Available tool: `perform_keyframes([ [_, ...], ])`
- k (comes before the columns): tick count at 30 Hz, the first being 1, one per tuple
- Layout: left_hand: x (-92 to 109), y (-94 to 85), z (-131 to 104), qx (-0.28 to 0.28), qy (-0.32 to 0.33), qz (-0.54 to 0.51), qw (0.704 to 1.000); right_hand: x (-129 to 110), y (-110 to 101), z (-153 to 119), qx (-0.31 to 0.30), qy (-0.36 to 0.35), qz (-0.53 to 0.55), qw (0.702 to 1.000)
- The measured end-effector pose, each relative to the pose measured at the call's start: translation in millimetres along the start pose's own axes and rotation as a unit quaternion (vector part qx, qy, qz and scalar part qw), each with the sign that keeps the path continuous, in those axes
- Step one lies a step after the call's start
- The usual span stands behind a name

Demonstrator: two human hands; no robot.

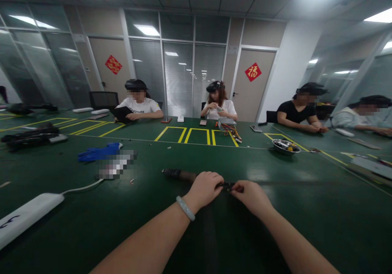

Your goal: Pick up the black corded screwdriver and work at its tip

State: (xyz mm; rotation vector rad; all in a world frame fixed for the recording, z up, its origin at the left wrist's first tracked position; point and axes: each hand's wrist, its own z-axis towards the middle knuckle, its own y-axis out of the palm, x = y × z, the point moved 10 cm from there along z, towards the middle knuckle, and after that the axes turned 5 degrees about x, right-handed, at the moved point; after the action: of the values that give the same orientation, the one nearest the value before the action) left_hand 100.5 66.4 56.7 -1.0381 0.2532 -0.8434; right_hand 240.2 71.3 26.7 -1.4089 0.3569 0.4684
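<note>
A dark, slim tool with a thick black end (173, 173) lies sideways over the green table in front of me. My left hand (206, 189) is closed around its right part, a pale bracelet on the wrist. Just to the right, my right hand (249, 194) pinches at the thin dark end that sticks out between the two hands. The fingertips are a short gap apart, and a small light spot shows there. What exactly the right fingertips hold is too small to tell.
Left on the green table (147, 225) are a white power strip (30, 217), a blue glove (99, 152) and black gear (30, 136). A metal bowl (286, 146) stands to the right. Wires (229, 129) lie farther back. Several people sit across the table.
</note>
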Motion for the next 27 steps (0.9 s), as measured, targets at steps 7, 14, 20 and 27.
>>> perform_keyframes([
  [7,-8.8,4.9,1.2,0.009,-0.02,-0.036,0.999,-3.9,-5.5,0.3,0.049,-0.013,0.01,0.999],
  [14,-11.3,8.3,1.4,0.012,-0.021,-0.036,0.999,-9.7,-4.6,0.1,0.077,-0.053,-0.007,0.996],
  [20,-8.8,9.5,0.9,0.013,-0.005,-0.025,1.0,-10.0,-1.4,0.9,0.083,-0.067,-0.004,0.994],
  [27,-6.4,9.8,0.4,0.009,0.007,-0.013,1.0,-7.2,-0.8,1.7,0.077,-0.049,-0.003,0.996],
])
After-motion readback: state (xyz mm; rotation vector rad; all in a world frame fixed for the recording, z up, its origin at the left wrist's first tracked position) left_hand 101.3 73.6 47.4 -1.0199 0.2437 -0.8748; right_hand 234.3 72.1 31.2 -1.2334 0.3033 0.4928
